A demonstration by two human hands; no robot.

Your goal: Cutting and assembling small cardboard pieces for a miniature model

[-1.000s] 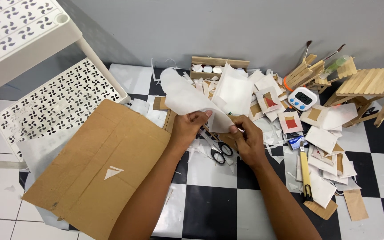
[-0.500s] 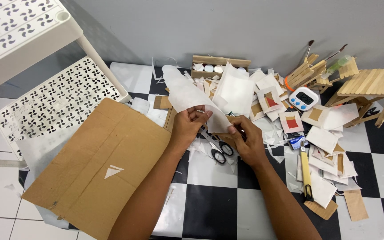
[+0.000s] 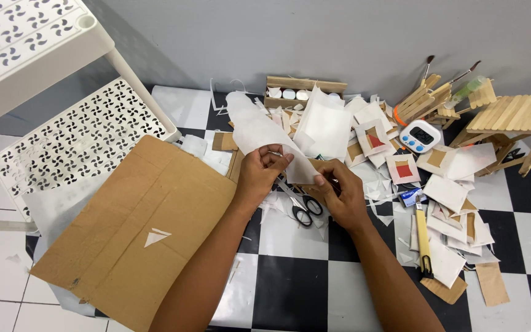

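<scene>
Pinched in the left hand (image 3: 264, 173): a sheet of white paper (image 3: 259, 132), fingers closed on its lower part, the rest of it curling up and away toward the wall. Gripped at the sheet's lower right corner by the right hand (image 3: 339, 195), thumb and fingertips closed tight on the edge (whether anything small is also tucked in that hand, cannot tell). Held just above the floor, over a pair of black-handled scissors (image 3: 299, 206) lying open-handled on a white tile, untouched for now.

Further out, to the left, a big flat piece of brown cardboard (image 3: 142, 230) with a small white triangle stuck on it, lying partly over another pale sheet. Beyond that, a white plastic shelf (image 3: 62, 141) with a cut-out pattern.

To the right, a heap of finished-looking bits: small white paper squares with brown or red centres (image 3: 404, 169), loose white scraps, strips of cardboard. A yellow-handled cutter (image 3: 422, 237) lying among them, a small white digital timer (image 3: 419, 135) behind, a wooden stick frame (image 3: 514, 117) and paint brushes (image 3: 428, 67) near the wall, a wooden box of small white pots (image 3: 296, 92) at the back.

Judging by the pile, well along: many squares already made, this sheet still whole and uncut, scissors not yet picked up.
</scene>
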